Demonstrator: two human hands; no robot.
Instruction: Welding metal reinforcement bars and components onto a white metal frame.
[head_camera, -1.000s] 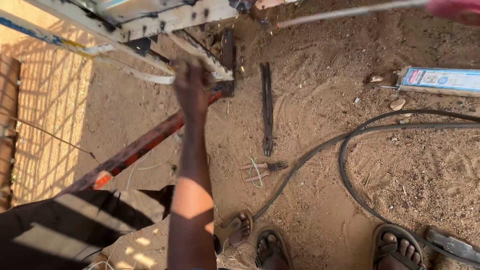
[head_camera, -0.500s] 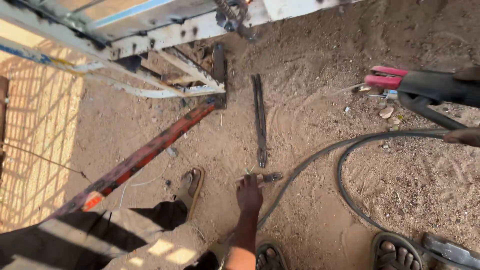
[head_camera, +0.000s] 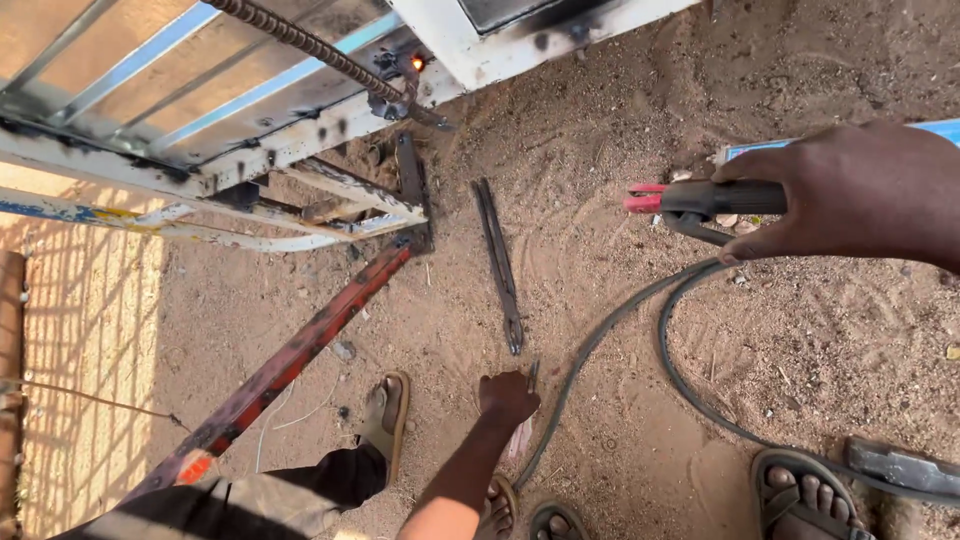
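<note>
A thin welding rod (head_camera: 528, 405) is pinched upright-ish on the sand by the left hand (head_camera: 507, 396), lying low and left of the electrode holder (head_camera: 705, 200) clenched in the right hand (head_camera: 850, 190), well apart.

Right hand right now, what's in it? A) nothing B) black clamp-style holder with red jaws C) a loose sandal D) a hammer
B: the right hand grips a black electrode holder with red tips, held above the sandy ground, while the left hand reaches down beside the black cable.
</note>
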